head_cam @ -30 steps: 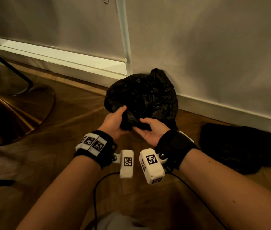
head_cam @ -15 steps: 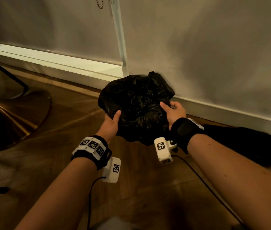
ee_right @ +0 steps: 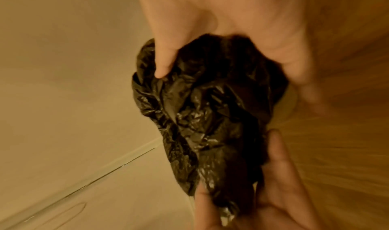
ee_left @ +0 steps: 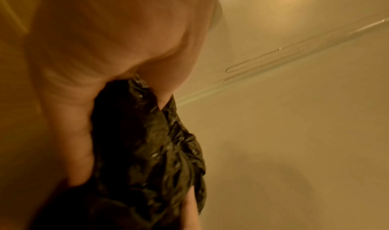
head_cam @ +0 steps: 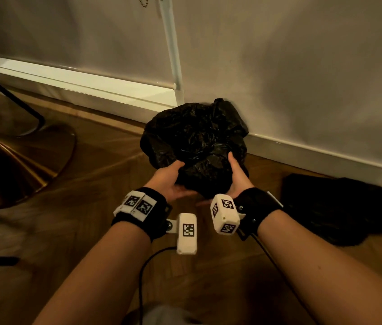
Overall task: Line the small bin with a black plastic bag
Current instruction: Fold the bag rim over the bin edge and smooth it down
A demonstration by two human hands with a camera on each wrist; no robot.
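Head view: both hands hold a crumpled black plastic bag (head_cam: 194, 141) above a wooden floor (head_cam: 96, 165), close to the foot of a pale wall (head_cam: 302, 66) with a white skirting board (head_cam: 326, 158). The left hand (head_cam: 169, 178) cups the near left side of the bag from below, thumb lying over the plastic and fingers curled beneath it. The right hand (head_cam: 238, 177) grips the near right side, thumb raised against the bag's flank. The bag bulges upward between the two hands, and its far edge lies just beside the skirting board. Whether the small bin sits inside the bag cannot be told.

Left wrist view: folds of the bag (ee_left: 151, 150) emerge from between palm and thumb of the left hand (ee_left: 105, 50). Right wrist view: the thumb of the right hand (ee_right: 210, 25) presses into the bag (ee_right: 200, 117), with the left hand (ee_right: 280, 192) holding it from the opposite side.

On the floor to the right, near the skirting, lies a second dark heap (head_cam: 340, 207), well apart from the hands. A brass-coloured round base (head_cam: 21, 170) stands at the left.
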